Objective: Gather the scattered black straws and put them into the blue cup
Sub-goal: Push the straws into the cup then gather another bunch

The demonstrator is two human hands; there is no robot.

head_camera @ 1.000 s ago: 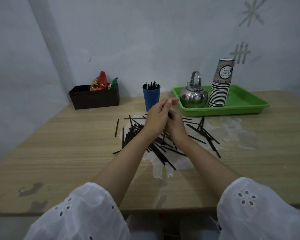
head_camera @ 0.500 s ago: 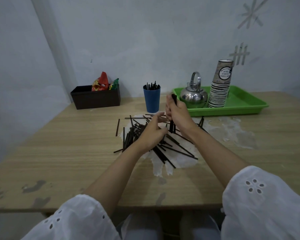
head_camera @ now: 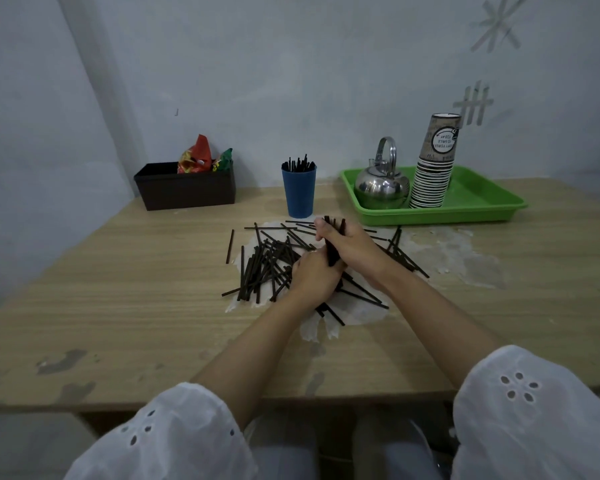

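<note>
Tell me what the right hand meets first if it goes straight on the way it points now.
Probably the blue cup. The right hand, gripping a bundle of black straws, points away and leftward, in line with the cup's lower wall. Depth is unclear; only loose straws lie flat between.

Fingers of left hand point(head_camera: 314, 277) out of sight behind straws point(head_camera: 332, 252)
</note>
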